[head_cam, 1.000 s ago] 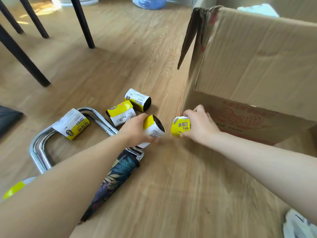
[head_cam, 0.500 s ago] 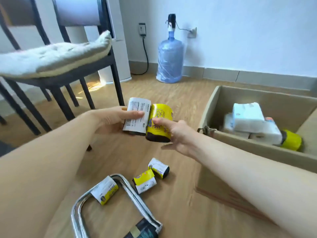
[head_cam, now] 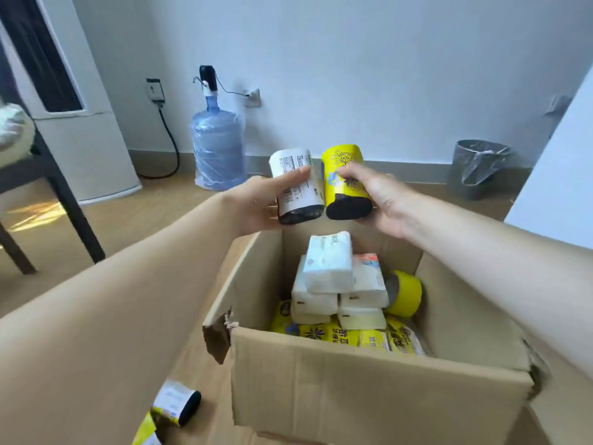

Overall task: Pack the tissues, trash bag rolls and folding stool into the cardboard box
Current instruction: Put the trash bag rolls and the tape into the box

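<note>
Over the far edge of the cardboard box [head_cam: 369,390] both hands now hold their rolls, where half a second ago they were out over bare floor to its left; the view has swung so the open box sits directly below them. The left hand [head_cam: 256,203] grips a white-labelled trash bag roll [head_cam: 296,184], thumb across its front, and the right hand [head_cam: 382,197] clasps a yellow-labelled trash bag roll [head_cam: 345,179]; the two rolls stand upright and touch side by side.

Inside the box, white tissue packs [head_cam: 327,263] lie stacked on yellow packages, with a yellow roll [head_cam: 406,293] wedged against the right wall. One more roll [head_cam: 176,404] lies on the floor just left of the box. A water jug [head_cam: 218,152] and a lined waste bin [head_cam: 478,168] stand at the wall. Both forearms reach forward, converging above the box, and partly hide its left and right walls.
</note>
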